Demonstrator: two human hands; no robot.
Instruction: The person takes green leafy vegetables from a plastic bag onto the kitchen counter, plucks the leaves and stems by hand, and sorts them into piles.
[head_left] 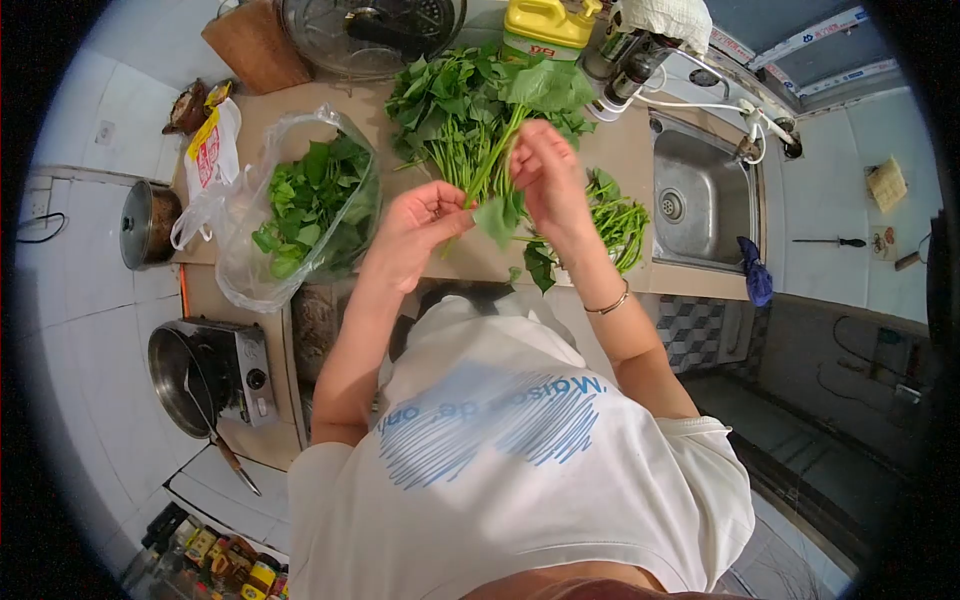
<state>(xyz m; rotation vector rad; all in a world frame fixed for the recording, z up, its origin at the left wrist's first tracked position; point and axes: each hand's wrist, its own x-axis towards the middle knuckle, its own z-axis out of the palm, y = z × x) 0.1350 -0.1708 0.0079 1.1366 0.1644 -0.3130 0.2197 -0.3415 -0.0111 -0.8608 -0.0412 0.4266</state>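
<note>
My left hand (pixel 428 222) is closed in a pinch on a leafy green stem (pixel 492 160). This stem slants up to the right and ends in a broad leaf (pixel 545 85). Just right of the stem is my right hand (pixel 550 185), its fingers curled together; what they pinch, if anything, I cannot make out. A single leaf (pixel 497 220) hangs between both hands. Behind them lies a large heap of leafy greens (pixel 440 105) with long stems. More cut stems (pixel 622 222) sit beneath my right forearm, their holder mostly hidden.
Left of my hands, a clear plastic bag (pixel 365 200) holds picked leaves (pixel 310 195). A steel sink (pixel 690 165) is at the right. At the back stand a yellow jug (pixel 548 27) and a wooden board (pixel 257 47). A pan (pixel 178 380) rests on a stove (pixel 250 360) at lower left.
</note>
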